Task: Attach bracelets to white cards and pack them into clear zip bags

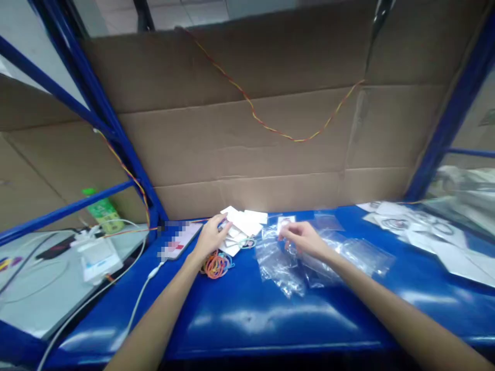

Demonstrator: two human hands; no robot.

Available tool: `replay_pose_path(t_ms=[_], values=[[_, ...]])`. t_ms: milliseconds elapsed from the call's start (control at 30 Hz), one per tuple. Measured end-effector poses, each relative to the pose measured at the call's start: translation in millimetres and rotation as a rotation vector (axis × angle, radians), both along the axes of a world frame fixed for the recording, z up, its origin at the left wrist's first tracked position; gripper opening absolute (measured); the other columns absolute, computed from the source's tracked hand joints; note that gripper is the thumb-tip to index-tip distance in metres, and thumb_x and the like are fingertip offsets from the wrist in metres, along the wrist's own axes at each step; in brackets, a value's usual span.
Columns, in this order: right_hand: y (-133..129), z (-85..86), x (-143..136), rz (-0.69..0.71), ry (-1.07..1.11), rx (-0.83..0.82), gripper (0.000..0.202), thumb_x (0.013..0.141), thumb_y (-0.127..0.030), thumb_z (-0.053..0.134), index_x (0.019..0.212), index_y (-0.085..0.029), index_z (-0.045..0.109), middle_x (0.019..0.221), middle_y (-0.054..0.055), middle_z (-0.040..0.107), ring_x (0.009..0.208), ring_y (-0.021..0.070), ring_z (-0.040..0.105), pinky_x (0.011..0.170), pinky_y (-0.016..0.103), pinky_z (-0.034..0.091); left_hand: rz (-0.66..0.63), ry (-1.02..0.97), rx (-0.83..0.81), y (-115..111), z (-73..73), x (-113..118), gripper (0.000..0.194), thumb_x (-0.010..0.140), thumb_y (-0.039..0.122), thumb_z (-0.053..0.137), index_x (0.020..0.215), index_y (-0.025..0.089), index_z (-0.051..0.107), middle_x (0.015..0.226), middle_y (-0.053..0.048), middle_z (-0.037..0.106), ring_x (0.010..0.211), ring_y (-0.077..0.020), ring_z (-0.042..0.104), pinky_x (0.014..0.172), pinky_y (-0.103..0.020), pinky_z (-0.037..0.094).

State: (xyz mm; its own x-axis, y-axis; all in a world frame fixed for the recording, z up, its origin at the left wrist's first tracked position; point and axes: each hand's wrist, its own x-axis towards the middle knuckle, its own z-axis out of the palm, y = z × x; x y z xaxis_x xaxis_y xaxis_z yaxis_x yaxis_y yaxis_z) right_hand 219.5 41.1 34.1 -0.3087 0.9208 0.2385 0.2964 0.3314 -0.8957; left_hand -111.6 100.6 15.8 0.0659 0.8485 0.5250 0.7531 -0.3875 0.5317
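Note:
My left hand (213,236) rests at the left edge of a loose pile of white cards (247,222), its fingers slightly apart. Just below that hand lies a bundle of coloured rubber bands (217,265). My right hand (304,239) is over clear plastic bags (280,265), thumb and fingers pinched together; what is between the fingertips is too small to make out. Beside those fingertips is a small white card with a dark print (286,221). More clear bags (363,255) spread out beneath and to the right of my right forearm.
A phone (181,241) with a white cable lies left of the cards. Bagged items with white cards (417,224) cover the right side of the blue table (251,319). Behind stands a cardboard wall (247,144). At the left, a green bottle (103,211) stands past the blue frame.

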Motion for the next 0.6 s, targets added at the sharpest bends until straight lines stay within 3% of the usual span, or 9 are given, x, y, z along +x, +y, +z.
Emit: replay_pose_path(t_ms=[200,433,600], values=[[1,-0.3,1,0.001,0.002,-0.008,0.032,0.089,-0.042,0.06,0.079,-0.015,0.075,0.065,0.004,0.07,0.048,0.014,0.056,0.043,0.023,0.037,0.223,-0.281,0.084,-2,12.8,-4,0.038,0.084,0.041,0.069,0.108,0.013,0.075,0.099,-0.013,0.078,0.09,-0.0288,0.075,0.088,-0.043,0.059],[1,-1.2,1,0.005,0.001,-0.01,0.031,0.09,-0.04,0.06,0.079,-0.015,0.075,0.066,0.004,0.069,0.048,0.0131,0.056,0.04,0.022,0.036,0.266,-0.594,0.05,8,12.5,-13,0.05,0.08,0.026,0.073,0.125,0.012,0.055,0.092,-0.008,0.074,0.071,-0.019,0.074,0.065,-0.03,0.063],[1,0.3,1,0.004,0.002,-0.005,0.031,0.09,-0.039,0.06,0.079,-0.014,0.075,0.067,0.005,0.069,0.047,0.0121,0.055,0.04,0.021,0.036,0.256,-0.692,-0.013,10,10.0,-14,0.034,0.086,0.023,0.068,0.115,0.012,0.054,0.09,-0.008,0.074,0.072,-0.0208,0.075,0.064,-0.035,0.065]])
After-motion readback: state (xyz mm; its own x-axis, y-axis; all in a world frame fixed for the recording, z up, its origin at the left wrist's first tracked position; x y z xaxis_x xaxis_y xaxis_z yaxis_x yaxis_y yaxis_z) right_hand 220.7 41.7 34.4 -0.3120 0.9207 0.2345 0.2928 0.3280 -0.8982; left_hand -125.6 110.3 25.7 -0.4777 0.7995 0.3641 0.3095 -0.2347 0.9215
